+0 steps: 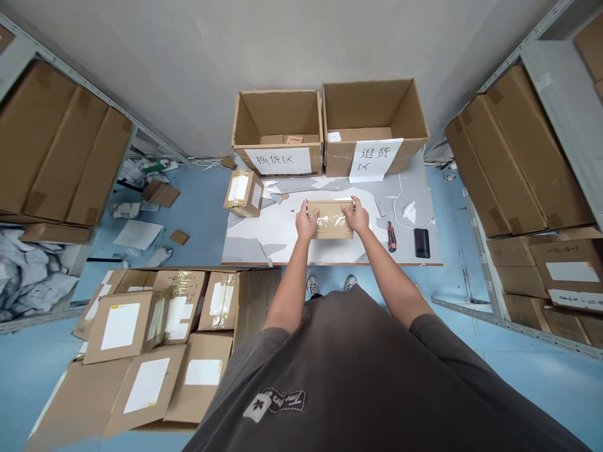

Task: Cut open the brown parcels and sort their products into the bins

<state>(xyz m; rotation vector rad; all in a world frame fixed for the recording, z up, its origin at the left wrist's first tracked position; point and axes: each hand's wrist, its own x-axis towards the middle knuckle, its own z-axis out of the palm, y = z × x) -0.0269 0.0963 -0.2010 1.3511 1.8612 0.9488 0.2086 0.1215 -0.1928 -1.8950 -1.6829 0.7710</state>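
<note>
A small cardboard box point(330, 221) with shiny clear tape across it is held over the table point(245, 251). My left hand point(306, 221) is closed on its left end, thumb on the taped face. My right hand point(358, 216) grips the opposite end the same way. To the right of the box lie a red and black box cutter point(391, 236) and a black phone point(422, 243). A taped carton point(244, 193) with white labels stands at the table's left side.
Two open cartons with paper signs, a left one point(277, 132) and a right one point(374, 125), stand at the table's back. A large carton point(257, 298) of labelled boxes is at lower left. Shelves with brown cartons point(522, 157) flank both sides. Scraps litter the floor at left.
</note>
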